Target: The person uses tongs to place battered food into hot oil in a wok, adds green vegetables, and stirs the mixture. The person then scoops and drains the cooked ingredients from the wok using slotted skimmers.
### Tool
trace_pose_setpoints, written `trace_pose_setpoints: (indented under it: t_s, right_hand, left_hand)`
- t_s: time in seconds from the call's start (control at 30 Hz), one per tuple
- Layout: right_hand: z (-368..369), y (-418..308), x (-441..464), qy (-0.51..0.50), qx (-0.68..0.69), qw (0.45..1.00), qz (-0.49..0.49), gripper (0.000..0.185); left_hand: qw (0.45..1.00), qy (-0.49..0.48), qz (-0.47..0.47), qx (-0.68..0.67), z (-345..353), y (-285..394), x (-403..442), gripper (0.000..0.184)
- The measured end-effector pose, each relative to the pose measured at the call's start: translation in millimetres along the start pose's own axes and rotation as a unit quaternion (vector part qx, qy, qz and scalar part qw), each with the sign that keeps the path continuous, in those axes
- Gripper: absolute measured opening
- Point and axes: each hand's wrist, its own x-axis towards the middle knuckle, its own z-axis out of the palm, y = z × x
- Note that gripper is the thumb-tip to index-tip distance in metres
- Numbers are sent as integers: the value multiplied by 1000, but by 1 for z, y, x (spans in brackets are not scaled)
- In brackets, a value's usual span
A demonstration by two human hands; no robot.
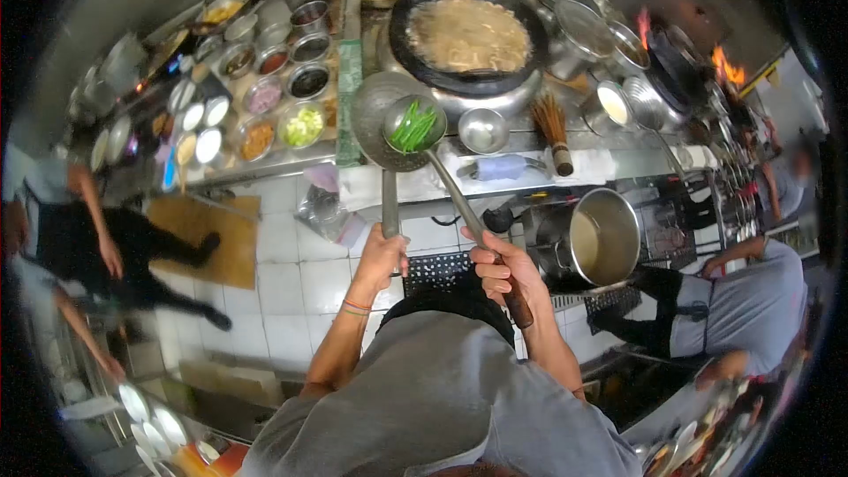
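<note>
My left hand (382, 256) is closed around the handle of a wide perforated strainer (367, 131) held out over the counter's front edge. With my right hand (505, 272) I grip the wooden-ended handle of a ladle (452, 187). The ladle's bowl overlaps the strainer and holds long green vegetable pieces (413, 128); whether bowl and strainer touch, I cannot tell. Just beyond, a black wok (541, 44) sits on the stove, filled with pale food in bubbling liquid (464, 33). A small metal bowl (483, 130) stands right of the ladle.
Ingredient tubs, including one of chopped pale-green vegetables (302, 125), line the left counter. To the right are a bamboo brush (553, 134), a folded blue cloth (499, 167) and a large pot (638, 238). Flames (728, 66) rise farther right. Other people (742, 300) stand on both sides.
</note>
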Motion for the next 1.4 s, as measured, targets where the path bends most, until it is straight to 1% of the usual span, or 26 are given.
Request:
trace_pose_setpoints:
  t_s: [0.1,0.17,0.23,0.3,0.37,0.47,0.5,0.57,0.6,0.7,0.73,0.9,0.93,0.97,1.0,1.07,1.1,1.13,1.17,1.2,1.23,1.27,1.3,1.33,1.37,1.4]
  right_hand:
    - [-2,-5,-25,-18,43,999,-21,28]
    - [-1,-5,-41,64,-125,983,-120,30]
    - [-4,-1,-47,110,-173,965,-164,31]
    - [-24,1,-43,188,-381,869,-255,32]
    - [-40,-9,-33,206,-401,853,-264,31]
    - [-74,-22,-16,258,-523,772,-252,33]
    - [-91,-22,-7,260,-522,772,-255,33]
    - [-108,-13,7,306,-725,424,-447,32]
    - [-105,-8,3,353,-698,484,-392,37]
    - [-97,-5,-7,381,-670,498,-398,39]
    - [-86,-4,-18,388,-650,534,-378,40]
    - [-124,-33,-43,400,-618,514,-440,40]
    - [-132,-47,-51,439,-630,506,-392,40]
    - [-134,-62,-57,475,-638,499,-344,39]
    - [-140,-77,-61,465,-650,465,-380,39]
    - [-138,-106,-63,449,-677,399,-425,38]
    - [-146,-122,-60,452,-669,406,-428,38]
    - [-162,-137,-55,437,-691,382,-432,39]
    - [-182,-150,-50,422,-710,355,-438,40]
    - [-193,-159,-44,446,-724,353,-390,48]
    - [-205,-169,-36,456,-730,377,-341,39]
    - [-204,-175,-31,481,-724,398,-293,32]
    - [-244,-187,-15,468,-738,404,-271,32]
    - [-219,-186,-21,475,-700,469,-254,36]
    - [-233,-184,-14,446,-703,454,-316,37]
    - [-260,-186,8,412,-706,349,-458,34]
  left_hand:
    - [994,2,-33,-99,1,8,7,19]
    - [994,9,-33,-107,-2,5,15,13]
    - [992,13,-52,-112,-4,2,21,12]
    - [993,13,-53,-109,-8,-2,25,13]
    - [991,1,-58,-118,-12,-8,32,12]
    - [992,-5,-49,-116,-10,-7,35,12]
    - [992,1,-51,-119,-9,-5,36,12]
    - [991,6,-52,-122,-11,-2,40,12]
    - [990,8,-54,-130,-13,-2,41,11]
    - [984,-12,-72,-160,-31,-17,58,10]
    - [981,-35,-84,-173,-40,-24,64,10]
    - [992,-20,-94,-81,-51,-25,72,15]
    - [988,76,42,126,-62,-43,83,17]
    - [914,165,180,323,-68,-50,90,19]
    - [782,243,293,493,-63,-29,84,20]
    - [781,261,335,459,-35,15,76,18]
    - [780,283,368,419,-16,33,74,16]
    - [827,226,360,368,6,47,80,12]
    - [823,219,366,376,14,51,96,12]
    - [830,144,341,417,26,47,121,13]
    - [830,60,318,454,44,45,148,16]
    - [752,66,340,561,60,46,168,21]
    - [715,59,354,600,63,35,194,27]
    - [665,60,402,627,64,18,223,30]
    - [534,-27,408,740,49,5,273,33]
    - [612,-59,394,683,44,-1,304,34]
